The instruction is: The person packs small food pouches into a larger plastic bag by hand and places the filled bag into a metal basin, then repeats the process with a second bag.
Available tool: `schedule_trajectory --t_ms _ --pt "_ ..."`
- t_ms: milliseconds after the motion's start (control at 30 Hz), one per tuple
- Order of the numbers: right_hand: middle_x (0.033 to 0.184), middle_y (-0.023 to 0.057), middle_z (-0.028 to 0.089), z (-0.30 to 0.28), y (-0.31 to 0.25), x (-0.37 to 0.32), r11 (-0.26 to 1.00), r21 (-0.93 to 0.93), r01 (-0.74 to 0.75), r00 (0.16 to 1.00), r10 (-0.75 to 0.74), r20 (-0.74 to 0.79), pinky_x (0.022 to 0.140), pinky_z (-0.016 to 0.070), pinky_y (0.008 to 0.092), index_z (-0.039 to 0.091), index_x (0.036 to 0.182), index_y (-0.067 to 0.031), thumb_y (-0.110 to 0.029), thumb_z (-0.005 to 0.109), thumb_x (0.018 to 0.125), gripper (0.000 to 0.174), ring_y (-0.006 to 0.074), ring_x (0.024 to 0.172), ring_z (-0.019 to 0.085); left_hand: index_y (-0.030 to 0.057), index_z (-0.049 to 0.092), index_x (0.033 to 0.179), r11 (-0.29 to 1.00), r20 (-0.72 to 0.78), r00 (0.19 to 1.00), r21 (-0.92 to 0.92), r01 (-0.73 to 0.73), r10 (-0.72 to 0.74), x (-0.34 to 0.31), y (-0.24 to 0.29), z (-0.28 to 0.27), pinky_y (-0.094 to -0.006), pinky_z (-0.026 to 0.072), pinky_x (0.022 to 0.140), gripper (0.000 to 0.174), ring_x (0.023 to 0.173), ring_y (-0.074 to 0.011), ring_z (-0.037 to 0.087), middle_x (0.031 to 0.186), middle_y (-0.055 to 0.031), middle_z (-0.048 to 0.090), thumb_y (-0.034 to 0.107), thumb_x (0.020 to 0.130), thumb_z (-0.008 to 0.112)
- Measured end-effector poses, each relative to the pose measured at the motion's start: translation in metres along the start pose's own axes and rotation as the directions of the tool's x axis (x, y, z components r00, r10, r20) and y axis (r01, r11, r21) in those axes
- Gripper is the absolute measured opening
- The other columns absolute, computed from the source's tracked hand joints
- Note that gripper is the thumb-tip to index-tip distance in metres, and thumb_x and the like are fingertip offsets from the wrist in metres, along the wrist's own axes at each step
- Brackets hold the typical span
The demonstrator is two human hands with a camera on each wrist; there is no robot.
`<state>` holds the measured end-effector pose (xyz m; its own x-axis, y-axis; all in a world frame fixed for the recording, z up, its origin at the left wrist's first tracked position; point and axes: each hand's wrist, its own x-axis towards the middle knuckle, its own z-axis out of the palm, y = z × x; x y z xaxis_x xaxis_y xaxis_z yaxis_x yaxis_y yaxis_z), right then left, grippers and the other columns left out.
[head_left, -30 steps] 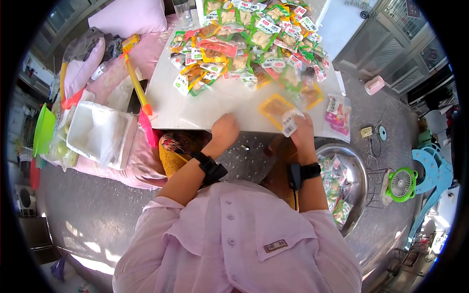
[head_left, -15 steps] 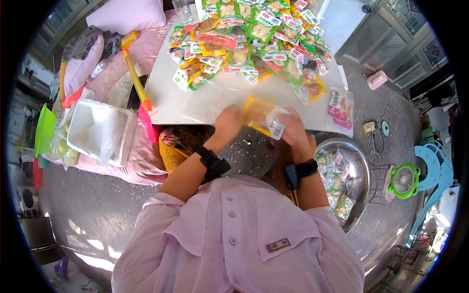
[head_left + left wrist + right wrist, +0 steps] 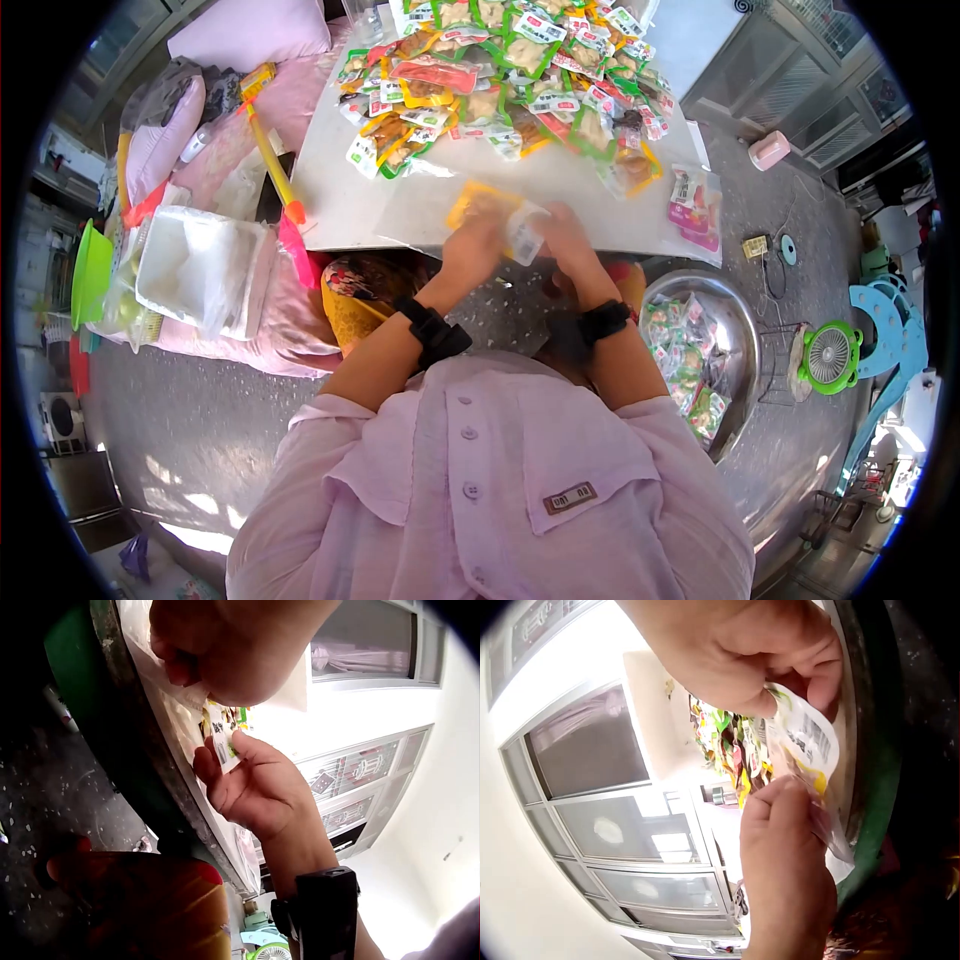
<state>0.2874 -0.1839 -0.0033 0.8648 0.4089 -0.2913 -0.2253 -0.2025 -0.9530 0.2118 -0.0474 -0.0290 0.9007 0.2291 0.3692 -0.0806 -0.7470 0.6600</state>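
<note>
Both hands meet over the front edge of the table in the head view. My right hand (image 3: 566, 240) pinches the white, barcoded end of a yellow-edged packet (image 3: 522, 236) between thumb and fingers. Curled round the packet's other end and a clear plastic bag is my left hand (image 3: 474, 245); the right wrist view shows this left hand (image 3: 786, 855) below the packet's white end (image 3: 804, 735). Farther back on the table lies a large heap of green, yellow and red food packets (image 3: 482, 103).
A steel basin (image 3: 742, 300) holding packets stands on the floor at the right. Pink packets (image 3: 692, 212) lie at the table's right corner. At the left are a white foam box (image 3: 185, 262) and a yellow stick (image 3: 268, 160) on a pink bed. A green fan (image 3: 829, 356) stands far right.
The right hand has carried the yellow-edged packet leftward to the left hand, and the left fingers now hold its far end. The heap looks the same.
</note>
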Motion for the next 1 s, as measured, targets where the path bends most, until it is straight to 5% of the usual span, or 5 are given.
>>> schedule_trajectory --t_ms 133,233,733,867,1000 --pt "0.068 0.0078 0.053 -0.02 0.011 0.004 0.957 -0.276 -0.086 0.981 0.129 0.142 0.039 0.0365 0.0213 0.048 0.087 0.0003 -0.01 0.051 0.073 0.018 0.0112 0.048 0.049 0.0052 0.052 0.084 0.998 -0.008 0.999 0.049 -0.048 0.049 -0.003 0.001 0.0 -0.039 0.0422 0.062 0.013 0.074 -0.0332 0.051 0.078 -0.0159 0.053 0.012 0.074 0.047" --pt "0.061 0.0075 0.051 -0.01 0.005 -0.005 0.969 -0.248 0.001 0.998 0.014 0.058 0.037 0.0344 0.0222 0.049 0.082 0.0003 -0.008 0.049 0.073 0.012 0.0113 0.043 0.046 0.0055 0.052 0.081 0.991 0.042 0.996 0.11 -0.079 0.075 -0.005 -0.008 0.007 -0.0401 0.0421 0.059 0.011 0.071 -0.0338 0.051 0.076 -0.0151 0.052 0.01 0.071 0.048" --pt "0.073 0.0091 0.051 0.023 0.034 0.034 0.906 0.413 -0.092 0.995 0.065 0.078 0.048 0.0447 0.0249 0.045 0.092 0.0003 -0.004 0.05 0.072 0.021 0.018 0.057 0.054 0.0053 0.05 0.076 0.988 0.011 0.991 0.07 -0.136 0.135 -0.005 -0.005 0.004 -0.0408 0.0419 0.056 0.007 0.065 -0.0331 0.05 0.07 -0.0138 0.05 0.008 0.069 0.049" --pt "0.078 0.0103 0.054 -0.002 0.021 0.023 0.989 0.046 0.141 0.984 -0.134 -0.118 0.054 0.046 0.0287 0.046 0.095 0.0002 -0.006 0.051 0.071 0.025 0.0191 0.064 0.056 0.0045 0.05 0.077 0.984 0.057 0.995 0.155 -0.092 0.084 -0.002 -0.01 0.008 -0.0411 0.042 0.058 0.009 0.067 -0.0333 0.05 0.073 -0.0144 0.05 0.008 0.069 0.05" --pt "0.091 0.0126 0.055 -0.051 0.035 0.055 0.676 -0.66 0.328 0.781 -0.587 -0.214 0.066 0.0439 0.0375 0.048 0.099 -0.0011 -0.015 0.056 0.07 0.034 0.0249 0.082 0.054 0.004 0.05 0.076 0.98 0.101 0.993 0.179 -0.082 0.065 -0.002 -0.011 0.007 -0.0411 0.042 0.061 0.01 0.07 -0.0333 0.05 0.075 -0.0149 0.05 0.009 0.067 0.051"
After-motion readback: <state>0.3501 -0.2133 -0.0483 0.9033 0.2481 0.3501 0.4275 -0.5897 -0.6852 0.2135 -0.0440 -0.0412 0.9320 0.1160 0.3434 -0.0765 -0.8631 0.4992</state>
